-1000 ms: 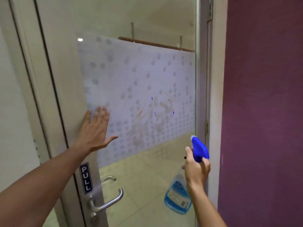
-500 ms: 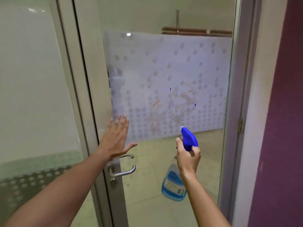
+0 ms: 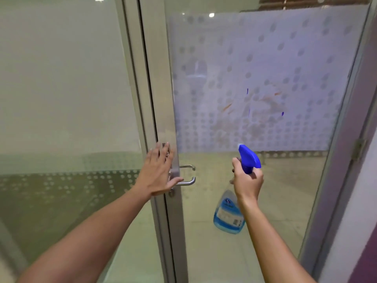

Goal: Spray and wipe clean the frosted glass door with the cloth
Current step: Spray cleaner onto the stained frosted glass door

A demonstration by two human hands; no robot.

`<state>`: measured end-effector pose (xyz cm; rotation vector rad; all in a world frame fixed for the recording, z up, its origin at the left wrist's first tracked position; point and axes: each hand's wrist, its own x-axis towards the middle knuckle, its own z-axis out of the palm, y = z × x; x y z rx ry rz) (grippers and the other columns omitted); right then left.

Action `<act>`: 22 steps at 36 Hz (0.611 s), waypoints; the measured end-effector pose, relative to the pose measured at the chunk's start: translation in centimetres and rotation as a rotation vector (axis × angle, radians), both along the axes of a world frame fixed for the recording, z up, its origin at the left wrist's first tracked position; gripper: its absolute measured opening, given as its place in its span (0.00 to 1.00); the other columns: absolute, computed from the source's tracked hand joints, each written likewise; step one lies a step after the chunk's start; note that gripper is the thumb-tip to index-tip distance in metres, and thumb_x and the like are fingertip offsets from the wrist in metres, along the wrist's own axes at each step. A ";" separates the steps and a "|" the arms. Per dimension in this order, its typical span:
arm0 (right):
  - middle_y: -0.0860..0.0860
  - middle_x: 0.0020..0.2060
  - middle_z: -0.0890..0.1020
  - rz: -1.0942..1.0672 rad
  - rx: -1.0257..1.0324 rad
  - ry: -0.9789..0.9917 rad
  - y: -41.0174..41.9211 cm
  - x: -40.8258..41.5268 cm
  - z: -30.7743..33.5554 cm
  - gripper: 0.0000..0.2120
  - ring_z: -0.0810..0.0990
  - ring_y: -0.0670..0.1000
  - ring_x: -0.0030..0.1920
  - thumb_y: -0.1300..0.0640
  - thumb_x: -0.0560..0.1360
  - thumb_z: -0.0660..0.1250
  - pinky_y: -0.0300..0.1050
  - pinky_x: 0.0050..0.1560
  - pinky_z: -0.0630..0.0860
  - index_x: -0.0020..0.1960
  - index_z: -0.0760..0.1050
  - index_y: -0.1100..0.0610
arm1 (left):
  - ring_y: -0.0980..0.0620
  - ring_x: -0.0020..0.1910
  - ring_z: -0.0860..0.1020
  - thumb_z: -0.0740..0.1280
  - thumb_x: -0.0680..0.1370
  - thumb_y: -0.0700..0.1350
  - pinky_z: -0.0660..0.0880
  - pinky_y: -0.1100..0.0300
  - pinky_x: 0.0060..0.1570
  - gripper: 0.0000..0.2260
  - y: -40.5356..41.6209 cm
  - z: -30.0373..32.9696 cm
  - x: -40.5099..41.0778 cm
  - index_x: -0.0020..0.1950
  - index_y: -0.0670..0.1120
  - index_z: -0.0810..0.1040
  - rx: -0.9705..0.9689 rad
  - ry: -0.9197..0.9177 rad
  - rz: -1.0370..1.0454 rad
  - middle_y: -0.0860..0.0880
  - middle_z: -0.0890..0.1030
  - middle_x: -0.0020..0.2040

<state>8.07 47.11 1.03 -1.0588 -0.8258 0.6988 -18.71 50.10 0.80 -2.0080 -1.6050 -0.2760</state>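
Our left hand [image 3: 158, 170] lies flat with straight fingers on the door [image 3: 255, 78] frame above the handle [image 3: 186, 181], while our right hand [image 3: 247, 182] keeps its grip clamped on the spray bottle [image 3: 229, 217], nozzle toward the stained frosted glass.

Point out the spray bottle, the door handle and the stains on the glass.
spray bottle [image 3: 228, 219], head view, on its blue-filled body.
door handle [image 3: 188, 182], head view, on the lever's end.
stains [image 3: 263, 107], head view, on the smeared patch of the frosted panel.
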 end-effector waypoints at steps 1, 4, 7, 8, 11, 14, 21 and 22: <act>0.48 0.31 0.76 0.024 -0.002 0.002 -0.1 -0.4 -0.3 0.07 0.74 0.47 0.33 0.52 0.73 0.72 0.64 0.43 0.81 0.42 0.80 0.55 | 0.35 0.82 0.52 0.48 0.75 0.75 0.52 0.37 0.79 0.48 -0.7 -0.4 -0.3 0.83 0.42 0.51 -0.005 0.002 0.006 0.38 0.50 0.83; 0.48 0.31 0.76 0.077 -0.019 0.013 -0.6 -1.8 -1.2 0.09 0.74 0.48 0.33 0.52 0.73 0.72 0.64 0.44 0.80 0.41 0.79 0.57 | 0.36 0.82 0.50 0.47 0.75 0.75 0.47 0.39 0.79 0.48 -2.6 -1.6 -1.3 0.83 0.43 0.49 -0.045 0.006 0.058 0.39 0.49 0.83; 0.49 0.30 0.76 0.125 -0.040 0.023 -1.5 -3.4 -2.0 0.09 0.74 0.49 0.33 0.52 0.73 0.73 0.64 0.44 0.80 0.36 0.78 0.52 | 0.37 0.82 0.47 0.43 0.75 0.75 0.47 0.38 0.80 0.47 -4.6 -2.8 -2.4 0.84 0.43 0.47 -0.090 -0.015 0.097 0.40 0.46 0.84; 0.49 0.30 0.76 0.139 -0.045 0.024 -1.8 -4.0 -2.2 0.10 0.74 0.49 0.33 0.52 0.73 0.73 0.63 0.43 0.80 0.35 0.78 0.50 | 0.37 0.82 0.47 0.43 0.75 0.75 0.48 0.37 0.80 0.47 -5.3 -3.2 -2.9 0.84 0.43 0.47 -0.103 -0.023 0.108 0.40 0.46 0.84; 0.47 0.30 0.76 0.184 -0.043 0.017 -2.9 -5.7 -2.7 0.08 0.75 0.49 0.34 0.52 0.73 0.73 0.63 0.43 0.80 0.36 0.80 0.47 | 0.36 0.82 0.52 0.47 0.77 0.74 0.55 0.36 0.79 0.47 -7.4 -4.5 -4.1 0.82 0.40 0.52 -0.096 -0.047 0.127 0.39 0.52 0.83; 0.46 0.30 0.77 0.231 -0.046 0.009 -4.3 -7.5 -3.1 0.07 0.75 0.49 0.34 0.53 0.73 0.73 0.63 0.43 0.80 0.37 0.81 0.45 | 0.37 0.82 0.52 0.47 0.77 0.74 0.56 0.36 0.78 0.47 -9.4 -5.9 -5.6 0.82 0.39 0.53 -0.113 -0.048 0.145 0.39 0.52 0.83; 0.49 0.32 0.77 0.303 -0.071 -0.016 -8.4 -12.4 -3.7 0.08 0.75 0.50 0.35 0.52 0.73 0.74 0.63 0.46 0.80 0.36 0.81 0.46 | 0.39 0.81 0.37 0.46 0.77 0.75 0.44 0.41 0.81 0.48 -15.3 -7.5 -9.4 0.81 0.41 0.37 -0.211 -0.071 0.228 0.40 0.37 0.82; 0.49 0.32 0.77 0.314 -0.069 -0.025 -9.2 -13.1 -3.7 0.08 0.75 0.50 0.35 0.52 0.73 0.74 0.62 0.45 0.80 0.36 0.81 0.45 | 0.39 0.82 0.37 0.46 0.77 0.76 0.45 0.41 0.81 0.49 -16.3 -7.7 -10.0 0.81 0.40 0.38 -0.211 -0.075 0.235 0.40 0.37 0.82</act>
